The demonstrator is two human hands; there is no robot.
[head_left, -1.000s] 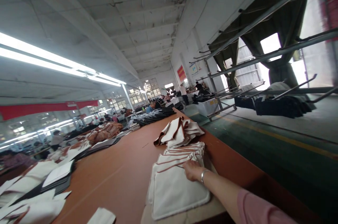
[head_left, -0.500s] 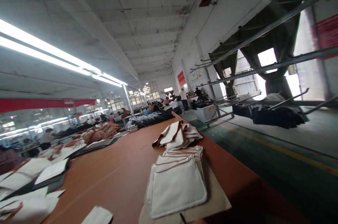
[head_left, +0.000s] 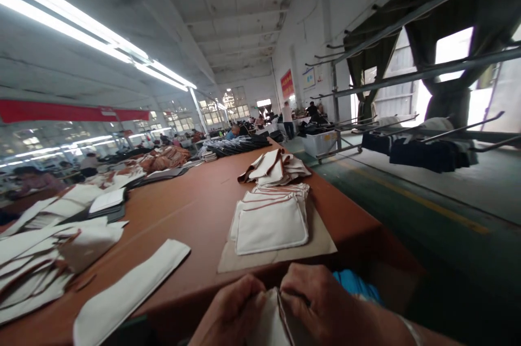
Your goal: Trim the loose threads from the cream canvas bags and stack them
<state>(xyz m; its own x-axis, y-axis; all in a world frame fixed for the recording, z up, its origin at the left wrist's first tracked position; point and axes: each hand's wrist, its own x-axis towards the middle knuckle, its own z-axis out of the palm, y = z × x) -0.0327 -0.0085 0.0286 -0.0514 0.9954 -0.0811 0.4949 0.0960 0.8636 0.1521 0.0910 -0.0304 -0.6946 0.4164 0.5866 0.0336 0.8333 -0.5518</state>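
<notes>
At the bottom centre, my left hand (head_left: 233, 309) and my right hand (head_left: 321, 302) are closed on a cream fabric piece (head_left: 265, 320) with a brown edge. The fingers pinch its upper edge on either side of a dark gap between two layers. Its lower part runs out of view. Just beyond my hands, a stack of cream fabric panels (head_left: 272, 226) with brown edges lies on a sheet of brown paper (head_left: 319, 237). Crumpled cream and brown pieces (head_left: 277, 167) sit behind that stack.
The brown table (head_left: 183, 199) stretches away ahead. A long cream piece (head_left: 134, 289) lies at its near edge, and loose cream pieces (head_left: 32, 259) pile up on the left. A blue item (head_left: 357, 285) shows by my right wrist. A metal rack (head_left: 407, 77) stands on the right.
Both hands have come into view with the fabric piece between them. The camera has tipped downward, showing more of the table's near edge and the long cream piece.
</notes>
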